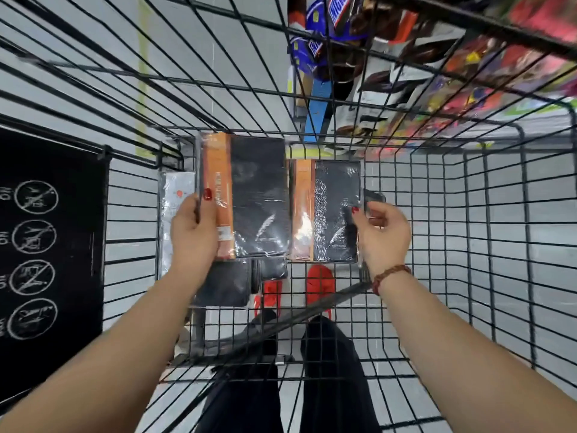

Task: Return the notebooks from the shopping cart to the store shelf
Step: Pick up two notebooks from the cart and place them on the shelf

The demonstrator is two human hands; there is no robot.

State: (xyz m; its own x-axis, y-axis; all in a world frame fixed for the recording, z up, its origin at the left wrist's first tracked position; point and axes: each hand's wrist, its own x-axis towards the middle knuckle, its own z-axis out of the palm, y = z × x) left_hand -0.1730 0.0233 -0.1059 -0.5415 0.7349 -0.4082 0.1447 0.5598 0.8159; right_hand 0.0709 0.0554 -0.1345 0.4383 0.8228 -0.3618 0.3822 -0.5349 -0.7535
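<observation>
I look down into a black wire shopping cart (437,195). My left hand (193,232) grips the left edge of a shrink-wrapped black notebook with an orange band (256,198), lifted above the cart floor. My right hand (384,235) pinches the right edge of a second, smaller-looking black and orange notebook (331,214). A white-banded notebook (175,195) lies under my left hand. More dark notebooks (228,282) rest on the cart floor below the lifted ones. A store shelf (406,57) with snack packs is at the upper right.
A black panel with white prohibition signs (50,245) hangs on the cart's left side. Through the mesh I see a grey tiled floor (499,245), dark trousers and red shoes (320,282). A blue shelf post (317,114) stands beyond the cart's far wall.
</observation>
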